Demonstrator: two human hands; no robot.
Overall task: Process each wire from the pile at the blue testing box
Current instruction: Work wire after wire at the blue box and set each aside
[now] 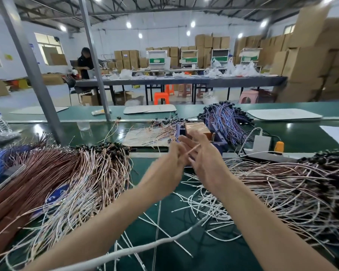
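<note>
Both hands are up in front of the blue testing box and cover most of its front. Only its sides and the copper-coloured block on top show past the fingers. The left hand has its fingers curled, its grip pinched on the near end of a thin pinkish wire that slants across to the right hand. The right hand's fingers reach toward the box, but they are smeared by blur. I can't tell whether that grip is closed on the wire or loose.

The green bench is thick with wire. A pile of pale wires with black ends lies right of the arms and a coppery-brown heap left of them. A blue-and-purple bundle sits just behind the box, and fine strands are spread on a cardboard sheet beside it. A thick white cable crosses the foreground by the left forearm. A white adapter and an orange-capped piece sit on a power strip right of the box. A grey post rises at the left and blocks what is behind it. Far back, a person stands at a long table, with cartons stacked to the right.
</note>
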